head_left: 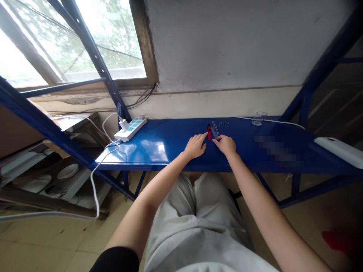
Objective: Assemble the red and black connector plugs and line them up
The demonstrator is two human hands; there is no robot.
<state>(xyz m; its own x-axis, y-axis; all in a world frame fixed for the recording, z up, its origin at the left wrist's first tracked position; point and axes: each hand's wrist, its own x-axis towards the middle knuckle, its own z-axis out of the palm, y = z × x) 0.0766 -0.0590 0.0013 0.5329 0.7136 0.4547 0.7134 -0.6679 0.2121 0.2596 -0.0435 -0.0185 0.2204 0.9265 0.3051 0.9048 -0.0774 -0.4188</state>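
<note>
My left hand [195, 146] rests on the blue metal shelf [170, 145], fingers curled, index finger reaching toward a small red object [209, 133] that stands just ahead of it. My right hand [226, 144] lies beside it on the right, fingers bent, fingertips close to the red object and to a cluster of several small clear pieces [214, 129]. A short row of tiny dark pieces [224, 124] sits a little farther back. Whether either hand touches the red object is too small to tell.
A white power strip [131, 129] with a plugged charger and white cable lies at the shelf's left end. A clear glass [259, 118] stands at the back right. A white flat device [338, 150] lies at the far right. Blue frame struts cross the window on the left.
</note>
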